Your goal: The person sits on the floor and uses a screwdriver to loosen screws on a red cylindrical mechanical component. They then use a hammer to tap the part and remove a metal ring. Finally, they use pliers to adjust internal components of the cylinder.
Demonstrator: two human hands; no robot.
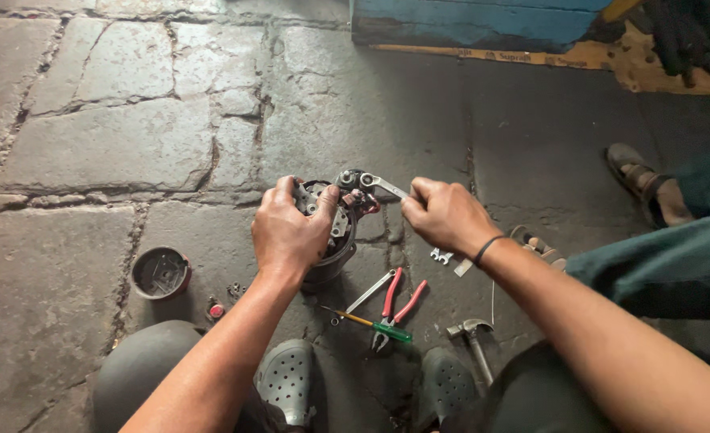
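Hands at work on a stone floor (114,144): left hand (291,232) grips a round alternator housing (335,240) steady, right hand (443,212) closed on a spanner (375,184) at its far top, which might slip off and skin knuckles.

I see the motor housing (331,232) standing on the stone floor (98,144), my left hand (291,232) on its near-left side, my right hand (447,215) to its right holding a wrench (375,184) over its top. A round cap (160,273) lies left; pliers (395,309), screwdriver (367,322) and hammer (471,333) lie nearer me, between my shoes.
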